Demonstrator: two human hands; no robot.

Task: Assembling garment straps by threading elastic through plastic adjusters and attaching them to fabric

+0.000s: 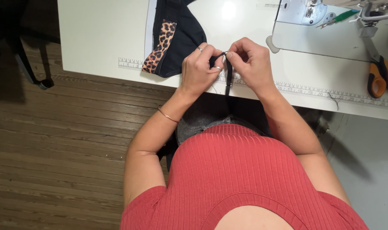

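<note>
1. A wooden plank floor point(53, 140) fills the left of the head view, below the near edge of a white tabletop point(100, 38) marked with a printed ruler strip point(130, 64).
2. A dark garment point(181, 38) with a leopard-print band point(160, 47) lies flat on the tabletop, just left of the hands.
3. The left hand point(198, 70), rings on two fingers and a thin bangle point(168, 116) at the wrist, is closed in a pinch on the garment's corner and the top of a narrow black strap point(229, 79).
4. The strap hangs down between both hands, over the tabletop's near edge; a small metal ring point(226, 53) shows at its top, where the fingertips meet.
5. The right hand point(251, 64) is curled narrow, thumb and forefinger pinching the same strap end, touching the left hand.
6. A sewing machine's white base point(330, 34) stands at the far right, with a green-handled tool point(345, 16) on it.
7. Orange-handled scissors point(381, 76) lie near the right edge.
</note>
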